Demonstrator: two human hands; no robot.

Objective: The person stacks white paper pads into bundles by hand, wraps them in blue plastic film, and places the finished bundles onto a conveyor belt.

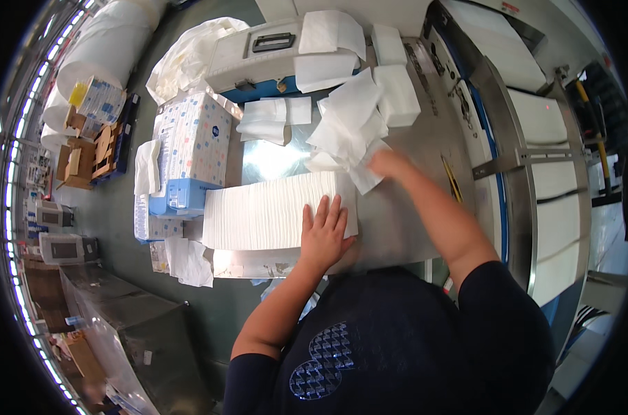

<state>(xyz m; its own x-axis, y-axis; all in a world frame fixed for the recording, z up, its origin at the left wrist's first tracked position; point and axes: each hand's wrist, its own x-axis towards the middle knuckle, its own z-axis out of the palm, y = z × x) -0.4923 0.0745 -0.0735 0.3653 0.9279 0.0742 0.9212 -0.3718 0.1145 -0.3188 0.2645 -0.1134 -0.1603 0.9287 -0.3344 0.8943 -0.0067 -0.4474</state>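
Left hand (324, 232) flat, fingers spread, pressing right end of tissue stack (276, 211) at frame centre, steadying it on steel table (397, 221). Right hand (390, 164), blurred, just right of centre, touches loose sheets (352, 128); grip unclear. Patterned box (193, 142) left of stack.

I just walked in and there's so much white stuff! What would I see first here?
First, the big flat stack of white folded tissues in the middle of the shiny metal table, with the left hand pressed flat on its right end. Just above, the right hand reaches into a loose heap of crumpled white tissue sheets. To the left stands a dotted blue-and-white tissue pack.
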